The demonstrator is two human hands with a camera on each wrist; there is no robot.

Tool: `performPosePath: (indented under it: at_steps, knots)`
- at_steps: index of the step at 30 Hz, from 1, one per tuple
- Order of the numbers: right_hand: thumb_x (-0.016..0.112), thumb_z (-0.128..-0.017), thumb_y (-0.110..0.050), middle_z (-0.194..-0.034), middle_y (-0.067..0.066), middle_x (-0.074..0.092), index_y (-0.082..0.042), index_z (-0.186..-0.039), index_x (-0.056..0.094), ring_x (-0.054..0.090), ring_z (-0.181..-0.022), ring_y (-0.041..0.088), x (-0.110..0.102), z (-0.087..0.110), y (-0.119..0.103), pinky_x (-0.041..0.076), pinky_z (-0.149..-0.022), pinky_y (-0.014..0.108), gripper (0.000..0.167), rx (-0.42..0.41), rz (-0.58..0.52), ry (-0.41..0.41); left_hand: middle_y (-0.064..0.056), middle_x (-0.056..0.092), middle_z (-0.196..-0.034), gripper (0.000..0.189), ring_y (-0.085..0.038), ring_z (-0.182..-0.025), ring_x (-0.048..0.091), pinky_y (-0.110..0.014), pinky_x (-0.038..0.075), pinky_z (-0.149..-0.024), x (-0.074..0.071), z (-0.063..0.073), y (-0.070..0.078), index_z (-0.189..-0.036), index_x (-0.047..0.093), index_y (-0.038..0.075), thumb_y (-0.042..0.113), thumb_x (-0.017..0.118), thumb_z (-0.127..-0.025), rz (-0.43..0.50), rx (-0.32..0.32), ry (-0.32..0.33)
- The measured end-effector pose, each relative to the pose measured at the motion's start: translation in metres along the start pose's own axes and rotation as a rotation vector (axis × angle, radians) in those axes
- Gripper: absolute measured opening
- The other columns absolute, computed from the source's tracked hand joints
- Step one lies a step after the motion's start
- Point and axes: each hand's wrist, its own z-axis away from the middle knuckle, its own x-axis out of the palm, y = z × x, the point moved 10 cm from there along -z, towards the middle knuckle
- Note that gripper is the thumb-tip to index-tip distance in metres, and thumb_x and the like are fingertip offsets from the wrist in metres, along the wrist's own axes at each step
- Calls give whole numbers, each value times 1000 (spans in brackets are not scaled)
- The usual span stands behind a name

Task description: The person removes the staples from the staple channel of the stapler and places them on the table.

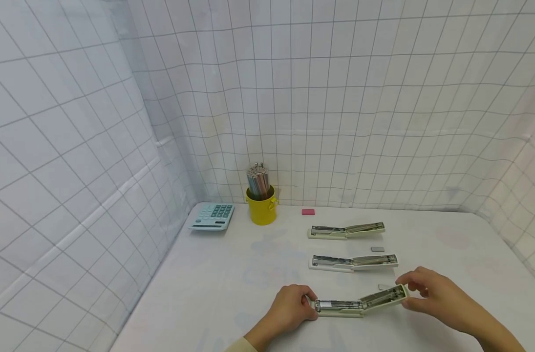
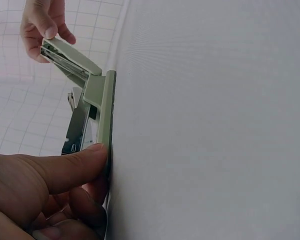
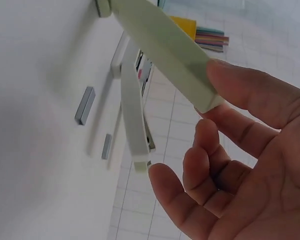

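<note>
A pale green stapler [image 1: 339,313] lies swung wide open at the front of the table, its metal channel facing up. My left hand [image 1: 291,308] grips the end of its base, with the thumb [image 2: 80,167] along the side in the left wrist view. At the opposite end, my right hand [image 1: 440,296] pinches the tip of the raised cover [image 3: 165,55] between thumb and finger. The other right fingers are loosely bent. A small grey block [image 1: 385,287], perhaps a staple strip, lies behind the cover, partly hidden by it.
Two more opened staplers, one white [image 1: 337,267] and one pale green [image 1: 329,235], lie behind. Another grey block [image 1: 377,249] sits between them. Farther back are a pink block [image 1: 308,212], a yellow bucket [image 1: 262,213] of pencils and a light blue calculator [image 1: 212,216].
</note>
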Motion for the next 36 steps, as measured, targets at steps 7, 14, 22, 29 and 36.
performPosePath:
  at_steps: [7,14,22,29,36]
  knots:
    - [84,-80,-21,-87,-9,54,-15,-108,71,45,-78,0,19,5,33,41,-65,24,31,41,-11,-143,13,55,-63,22,-2,-58,47,-22,38,-60,0,-1,-2,-93,75,13,11,85,-74,-9,-7,-3]
    - [83,-82,-23,-94,-6,58,-8,-118,69,49,-78,1,26,7,44,43,-64,25,41,70,-5,-234,13,55,-63,23,-2,-59,47,-22,38,-61,0,-2,-4,-94,75,12,10,85,-74,-28,8,-2]
    - [69,-98,-23,-91,-7,63,-6,-129,65,57,-74,4,6,1,-18,50,-61,27,35,13,-217,-85,14,55,-63,23,-2,-60,47,-22,38,-63,0,-3,-2,-94,75,11,10,85,-73,-29,26,-1]
    - [61,-102,-25,-82,6,64,4,-137,57,59,-65,14,94,-20,-60,52,-55,34,45,134,-641,-418,14,56,-62,23,-1,-55,47,-21,39,-59,0,-4,-1,-93,75,12,9,87,-73,-8,39,1]
    - [65,-99,-23,-81,7,68,3,-129,61,54,-57,12,137,-27,-63,44,-47,26,40,163,-666,-450,13,56,-61,23,-1,-54,47,-21,39,-58,1,-4,0,-93,76,12,8,86,-72,0,37,-3]
